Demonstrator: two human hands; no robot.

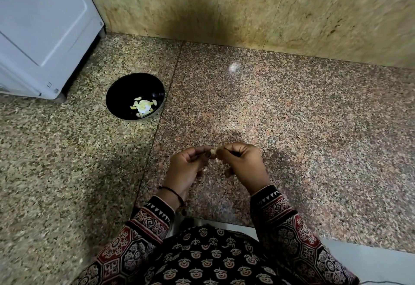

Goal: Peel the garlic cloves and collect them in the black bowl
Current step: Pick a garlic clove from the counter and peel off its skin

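Near the counter's [292, 127] front edge, the left hand [186, 168] and right hand [242, 163] pinch one garlic clove [213, 151] between curled fingertips (it is mostly hidden). The black bowl [122, 87], holding peeled cloves [142, 106], sits well apart to their left.

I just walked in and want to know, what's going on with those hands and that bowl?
A person is peeling a garlic clove, pinching it between the left hand and right hand above the speckled granite counter. The black bowl sits off to the left, near a white appliance, and already holds a small pile of pale garlic pieces. This clove has not gone in yet.
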